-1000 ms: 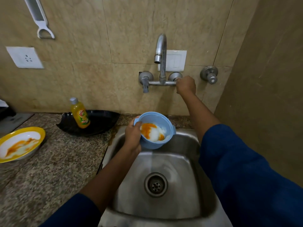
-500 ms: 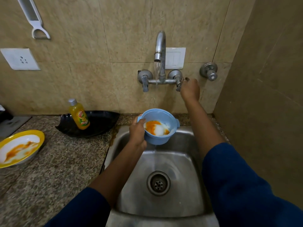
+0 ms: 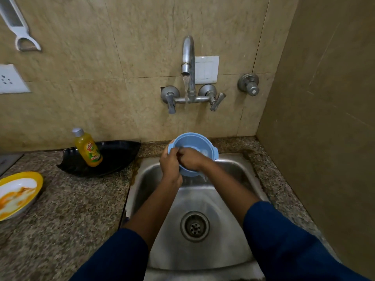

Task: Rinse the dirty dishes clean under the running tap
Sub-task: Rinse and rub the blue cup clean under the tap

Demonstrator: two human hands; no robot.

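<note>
A light blue bowl (image 3: 192,141) is held over the steel sink (image 3: 239,175), right under the tap (image 3: 187,55), which runs a thin stream of water into it. My left hand (image 3: 170,165) grips the bowl's left rim and side. My right hand (image 3: 189,159) is inside the bowl with its fingers curled against the inner wall, hiding most of the inside. Water drips from the bowl's underside into the sink. A yellow-rimmed white plate (image 3: 18,191) smeared with orange sauce lies on the counter at far left.
A yellow dish-soap bottle (image 3: 88,148) leans in a black leaf-shaped tray (image 3: 117,157) left of the sink. The granite counter (image 3: 67,209) surrounds the basin; the drain (image 3: 194,226) is below my arms. A wall stands close on the right.
My right hand left the tap's right lever and went down into the bowl. Water now runs steadily. The orange stain inside the bowl is no longer visible.
</note>
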